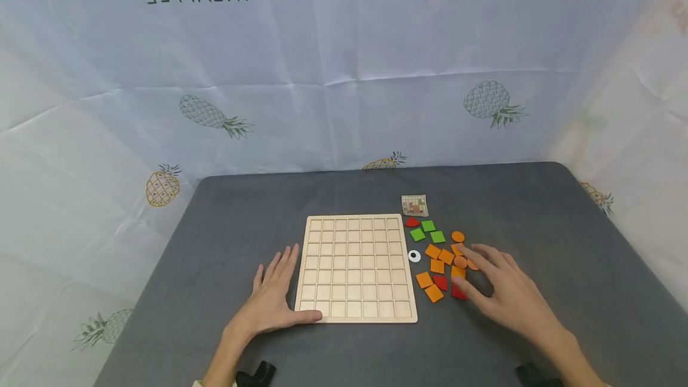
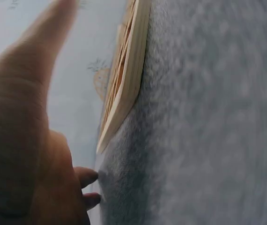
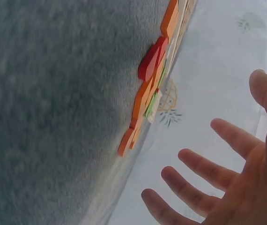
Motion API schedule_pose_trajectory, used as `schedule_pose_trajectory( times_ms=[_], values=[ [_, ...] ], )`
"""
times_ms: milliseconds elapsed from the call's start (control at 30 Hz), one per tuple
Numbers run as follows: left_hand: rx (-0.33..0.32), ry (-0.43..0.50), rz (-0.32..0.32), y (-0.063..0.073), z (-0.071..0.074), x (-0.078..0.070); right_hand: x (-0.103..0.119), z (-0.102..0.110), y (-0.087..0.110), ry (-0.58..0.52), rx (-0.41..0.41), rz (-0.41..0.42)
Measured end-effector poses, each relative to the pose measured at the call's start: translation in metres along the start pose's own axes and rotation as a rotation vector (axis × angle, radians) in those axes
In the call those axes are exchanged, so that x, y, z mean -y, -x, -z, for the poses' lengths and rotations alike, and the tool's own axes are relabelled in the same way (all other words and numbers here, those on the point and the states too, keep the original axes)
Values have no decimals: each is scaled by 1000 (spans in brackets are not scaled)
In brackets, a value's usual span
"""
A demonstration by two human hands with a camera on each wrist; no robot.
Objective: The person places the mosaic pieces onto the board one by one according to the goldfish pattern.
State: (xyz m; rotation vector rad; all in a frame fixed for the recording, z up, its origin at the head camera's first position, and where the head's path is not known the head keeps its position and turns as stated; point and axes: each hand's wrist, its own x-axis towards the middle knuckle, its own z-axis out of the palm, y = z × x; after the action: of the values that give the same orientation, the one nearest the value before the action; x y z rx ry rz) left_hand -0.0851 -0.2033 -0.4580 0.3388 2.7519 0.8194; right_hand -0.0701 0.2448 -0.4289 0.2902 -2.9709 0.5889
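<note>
A square wooden grid board (image 1: 357, 269) lies on the grey table, its cells bare. Beside its left edge rests my left hand (image 1: 276, 297), fingers spread and straight, with the thumb at the board's lower left corner. My right hand (image 1: 502, 291) hovers over the right side of a group of flat pieces, fingers apart and nothing visible between them. Among these are orange squares (image 1: 434, 294), orange rounds (image 1: 457, 236), green pieces (image 1: 438, 236), red pieces (image 1: 440, 282) and a white disc with a black centre (image 1: 414, 256). The right wrist view shows the right fingers above the table, apart from the pieces.
A small printed card (image 1: 415, 205) with a grid picture lies behind the pieces, near the board's upper right corner. The grey table (image 1: 242, 208) meets a pale curtain (image 1: 333, 124) with pineapple prints at its back edge.
</note>
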Motion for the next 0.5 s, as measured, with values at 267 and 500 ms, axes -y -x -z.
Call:
schedule_pose_trajectory(
  times_ms=[267, 500],
  values=[
    [-64, 42, -135, -2, -11, 6, 9, -5, 0, -97, -18, 39],
    [-3, -22, -80, -5, -11, 4, 18, -14, -6, -240, 38, 88]
  ],
)
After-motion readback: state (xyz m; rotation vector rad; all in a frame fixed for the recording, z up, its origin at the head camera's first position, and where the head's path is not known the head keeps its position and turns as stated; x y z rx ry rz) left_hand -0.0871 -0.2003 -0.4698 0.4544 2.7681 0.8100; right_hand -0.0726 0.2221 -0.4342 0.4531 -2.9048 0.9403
